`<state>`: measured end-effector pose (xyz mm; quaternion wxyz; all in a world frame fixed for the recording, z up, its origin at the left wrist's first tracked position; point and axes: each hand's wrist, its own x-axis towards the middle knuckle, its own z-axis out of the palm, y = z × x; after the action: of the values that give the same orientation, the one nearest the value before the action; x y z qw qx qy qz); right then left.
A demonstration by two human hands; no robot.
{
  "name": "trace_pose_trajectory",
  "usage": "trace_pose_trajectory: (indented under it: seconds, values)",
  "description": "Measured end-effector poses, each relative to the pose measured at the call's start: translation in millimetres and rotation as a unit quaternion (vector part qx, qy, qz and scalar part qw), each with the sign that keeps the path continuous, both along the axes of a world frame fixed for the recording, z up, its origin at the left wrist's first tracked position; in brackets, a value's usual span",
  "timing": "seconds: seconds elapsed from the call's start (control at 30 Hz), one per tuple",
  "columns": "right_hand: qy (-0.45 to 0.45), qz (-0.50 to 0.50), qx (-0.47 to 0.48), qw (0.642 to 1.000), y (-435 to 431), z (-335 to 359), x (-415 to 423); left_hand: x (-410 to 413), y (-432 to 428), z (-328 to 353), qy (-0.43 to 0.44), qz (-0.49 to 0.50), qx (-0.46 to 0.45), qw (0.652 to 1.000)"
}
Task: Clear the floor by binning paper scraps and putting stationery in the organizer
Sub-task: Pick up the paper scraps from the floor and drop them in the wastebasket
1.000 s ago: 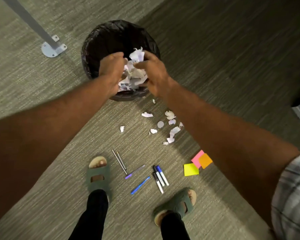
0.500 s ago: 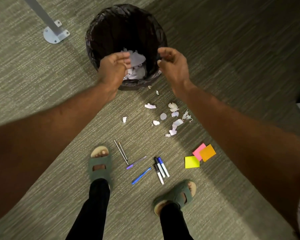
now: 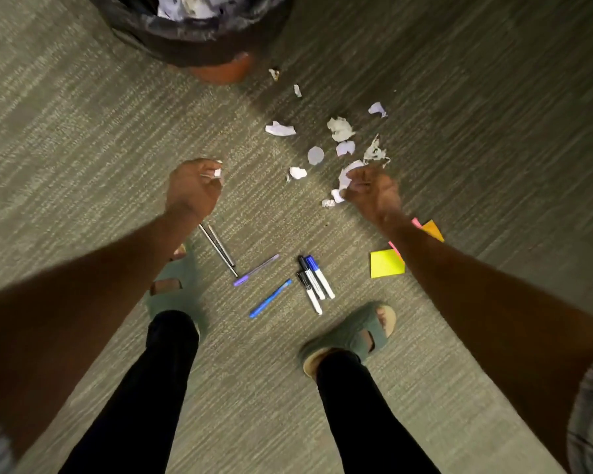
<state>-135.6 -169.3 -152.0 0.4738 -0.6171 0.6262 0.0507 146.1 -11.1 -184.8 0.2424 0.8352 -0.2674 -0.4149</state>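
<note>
The black-lined bin sits at the top edge with crumpled paper inside. White paper scraps lie scattered on the carpet below and to its right. My left hand is down at the floor, fingers pinched on a small white scrap. My right hand is closed on scraps at the lower end of the scatter. Pens and markers lie between my feet. Sticky notes lie to the right, partly hidden by my right forearm. No organizer is in view.
My two feet in green sandals stand on the grey carpet, close to the pens. Two thin dark pens lie just under my left wrist. An orange-brown base shows under the bin.
Both hands let the paper wad drop into the bin, then came down to the floor and closed on loose scraps. The view tilted downward, pushing the bin to the top edge.
</note>
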Motion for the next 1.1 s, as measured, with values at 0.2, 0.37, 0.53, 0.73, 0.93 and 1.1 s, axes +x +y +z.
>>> trace_pose_trajectory:
  seconds: [0.2,0.37,0.53,0.73,0.93,1.1]
  values:
    - [0.08,0.103,-0.034,0.991,29,-88,-29,-21,1,-78,-0.099,-0.057,0.066,0.991]
    - [0.094,0.091,-0.089,0.987,34,-148,-18,-13,3,-127,-0.151,-0.049,0.015,0.987]
    - [-0.012,0.07,-0.242,0.968,28,-177,-23,7,8,-156,-0.147,-0.062,-0.059,0.985]
    - [-0.003,0.115,-0.389,0.914,-35,-168,-23,-22,-41,-146,-0.051,-0.024,-0.11,0.992]
    - [0.031,0.195,-0.347,0.917,-106,-161,53,-64,-122,-139,-0.082,-0.174,-0.18,0.965]
    - [0.021,0.373,-0.338,0.864,-131,-187,124,-84,-133,-161,-0.046,-0.302,-0.141,0.942]
